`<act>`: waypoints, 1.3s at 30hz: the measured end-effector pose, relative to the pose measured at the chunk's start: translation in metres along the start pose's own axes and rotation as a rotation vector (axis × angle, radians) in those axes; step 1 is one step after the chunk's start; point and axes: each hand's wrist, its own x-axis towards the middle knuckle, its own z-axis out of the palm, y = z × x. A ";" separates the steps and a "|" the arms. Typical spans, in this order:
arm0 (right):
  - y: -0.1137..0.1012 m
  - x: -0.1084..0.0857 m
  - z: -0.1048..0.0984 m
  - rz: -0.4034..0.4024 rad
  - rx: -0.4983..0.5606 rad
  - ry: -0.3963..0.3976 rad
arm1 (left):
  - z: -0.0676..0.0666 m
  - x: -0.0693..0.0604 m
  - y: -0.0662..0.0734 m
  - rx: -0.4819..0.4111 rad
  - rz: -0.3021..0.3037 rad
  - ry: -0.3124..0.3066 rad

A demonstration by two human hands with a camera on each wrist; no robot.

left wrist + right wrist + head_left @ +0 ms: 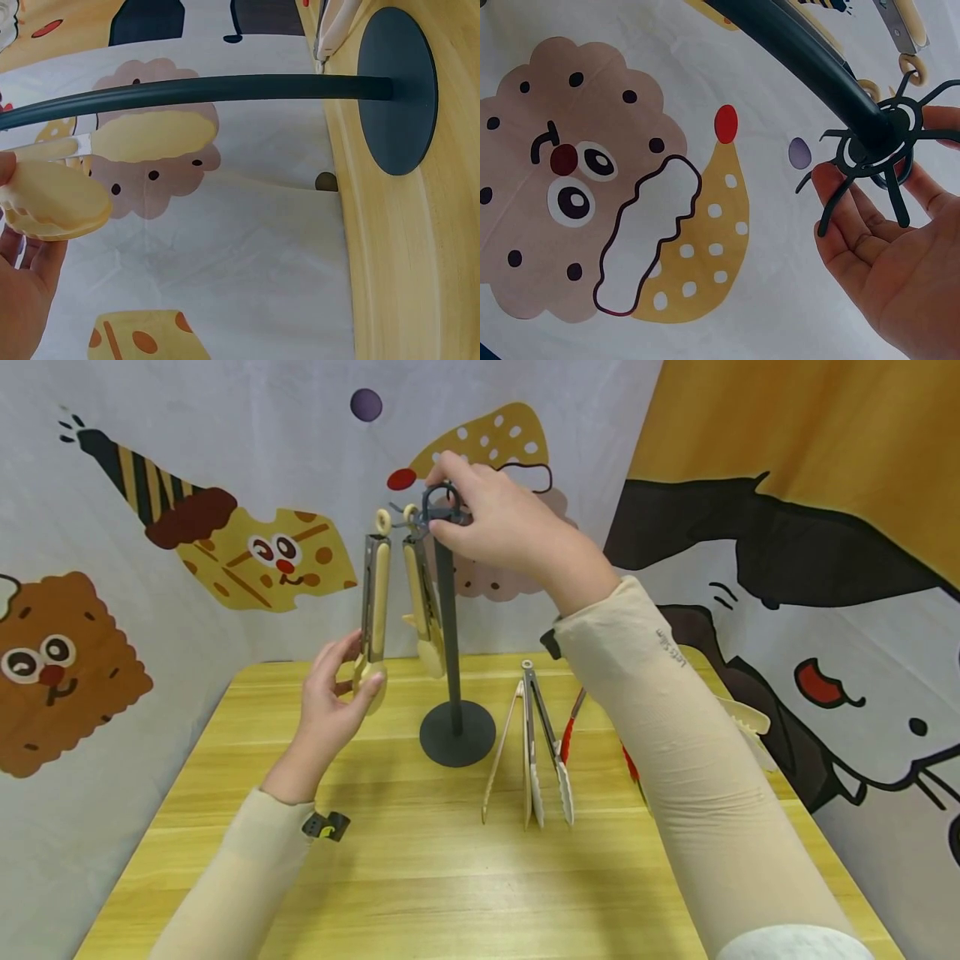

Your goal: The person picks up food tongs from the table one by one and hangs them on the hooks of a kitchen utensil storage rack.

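Observation:
My left hand (330,693) holds the pale yellow head of a pair of tongs (377,610), which stands upright with its pull ring at the tip of a hook. Another pair of yellow tongs (422,602) hangs from the dark stand (448,635), close to the pole. At the top, my right hand (498,518) grips the stand's hook ring with thumb and fingers. In the right wrist view, several curved hooks (898,202) spread out around the pole, and fingers (832,187) touch the hook ring.
The stand's round base (457,747) rests on the wooden table (420,877). Right of it stand metal tongs (528,735) with pale tips. Red tongs (567,735) are partly hidden by the right arm, and cream tongs (750,718) lie beyond it. A cartoon-printed cloth (300,427) hangs behind.

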 end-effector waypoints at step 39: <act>0.000 0.000 0.001 -0.001 -0.029 0.009 | 0.009 0.005 -0.003 -0.053 -0.027 -0.110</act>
